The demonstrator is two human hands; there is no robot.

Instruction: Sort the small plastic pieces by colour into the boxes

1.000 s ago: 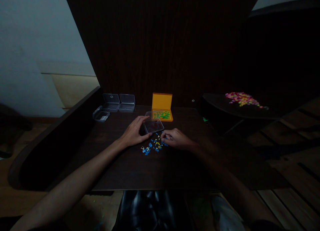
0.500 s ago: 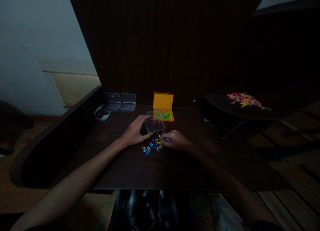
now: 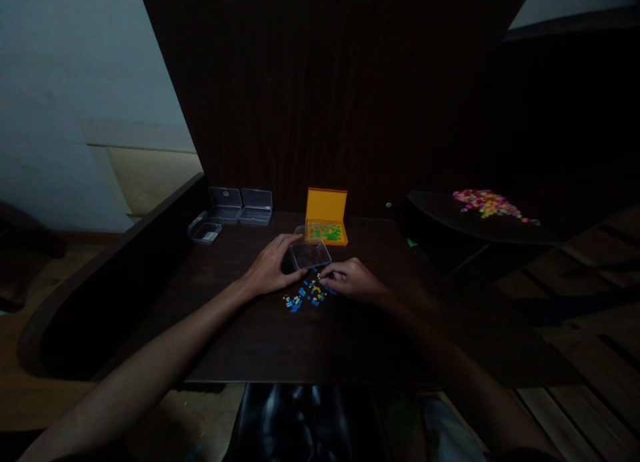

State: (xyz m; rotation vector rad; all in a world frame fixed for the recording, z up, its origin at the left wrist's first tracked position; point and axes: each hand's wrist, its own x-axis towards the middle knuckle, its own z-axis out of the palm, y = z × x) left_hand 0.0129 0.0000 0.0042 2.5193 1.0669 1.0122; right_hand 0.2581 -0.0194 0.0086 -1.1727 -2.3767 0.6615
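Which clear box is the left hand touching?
The clear box in front of the yellow box; the other three clear boxes stand farther left, away from the left hand.

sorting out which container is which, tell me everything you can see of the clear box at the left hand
The clear box is shallow, see-through and looks like plastic, with a pale rim. Dim reddish pieces show inside. A clear panel at its far side may be its open lid. It is askew in front of the yellow box; whether it rests flat on the table is unclear. The left hand holds its left end, thumb at the near corner.
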